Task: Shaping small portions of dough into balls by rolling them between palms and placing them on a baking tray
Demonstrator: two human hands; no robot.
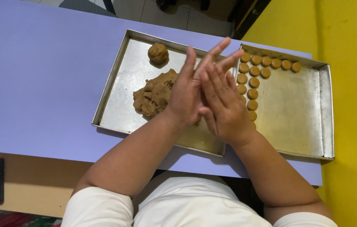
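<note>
The dough lump [155, 96] lies in the left tray [119, 90], just left of the left hand [185, 96] at frame centre. Both hands are pressed palm to palm, fingers [212, 56] straight and slightly fanned; whether dough sits between them cannot be told. The right hand [223, 105] overlaps the right tray [296, 109], where small discs [252, 82] stand in rows. A dough ball [158, 53] sits above the lump. Both trays rest on the purple desk [39, 75].

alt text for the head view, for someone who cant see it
Seen from above, a person's left hand and right hand press palm to palm over two metal trays: the left tray holds a dough mound and dough ball, the right tray rows of dough discs.
</note>
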